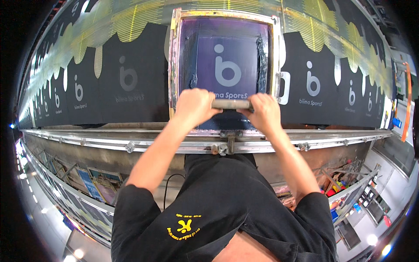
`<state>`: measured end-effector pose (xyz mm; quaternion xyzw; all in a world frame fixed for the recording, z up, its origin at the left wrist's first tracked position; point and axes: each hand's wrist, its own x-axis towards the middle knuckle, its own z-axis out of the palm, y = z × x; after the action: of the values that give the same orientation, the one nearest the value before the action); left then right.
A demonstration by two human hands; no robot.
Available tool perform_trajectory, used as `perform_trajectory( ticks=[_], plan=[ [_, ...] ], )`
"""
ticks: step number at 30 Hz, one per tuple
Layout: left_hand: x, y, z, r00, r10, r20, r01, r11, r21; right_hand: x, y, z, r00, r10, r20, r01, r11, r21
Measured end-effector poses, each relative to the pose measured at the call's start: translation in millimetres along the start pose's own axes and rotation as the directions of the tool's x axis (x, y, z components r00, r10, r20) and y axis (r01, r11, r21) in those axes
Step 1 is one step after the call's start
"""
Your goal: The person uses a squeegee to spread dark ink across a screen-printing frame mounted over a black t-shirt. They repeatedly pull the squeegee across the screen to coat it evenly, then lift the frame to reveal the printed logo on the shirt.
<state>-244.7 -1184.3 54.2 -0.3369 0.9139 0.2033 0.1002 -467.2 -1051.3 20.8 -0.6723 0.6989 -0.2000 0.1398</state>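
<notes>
My left hand (pixel 196 106) and my right hand (pixel 264 111) are both closed round the ends of a squeegee handle (pixel 231 104). The squeegee lies across the near part of a screen-printing frame (pixel 275 52), whose rim is smeared with ink. Through the frame's purple mesh (pixel 207 52) a pale rounded emblem shows, with lettering partly behind the handle. Dark ink (pixel 260 54) is built up along the mesh's sides. The squeegee's blade is mostly hidden by my hands and the handle.
Black fabric pieces (pixel 146 48) with pale printed emblems lie in a row on the long table, left and right of the frame. A metal rail (pixel 174 144) with clamps runs along its near edge. Cluttered racks (pixel 102 183) stand behind me on both sides.
</notes>
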Motion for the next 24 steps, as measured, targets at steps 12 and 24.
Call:
perform_trajectory(
  ticks=[12, 24],
  plan=[
    [184.6, -70.3, -67.0, 0.962, 0.075, -0.262, -0.031, 0.985, 0.167, 189.5, 69.7, -17.5, 0.984, 0.154, -0.087, -0.164, 0.979, -0.12],
    [0.7, 15.9, 15.7, 0.997, 0.036, 0.066, -0.034, 0.999, -0.024, -22.3, -2.0, -3.6, 0.967, 0.198, 0.159, -0.199, 0.98, -0.005]
  ],
)
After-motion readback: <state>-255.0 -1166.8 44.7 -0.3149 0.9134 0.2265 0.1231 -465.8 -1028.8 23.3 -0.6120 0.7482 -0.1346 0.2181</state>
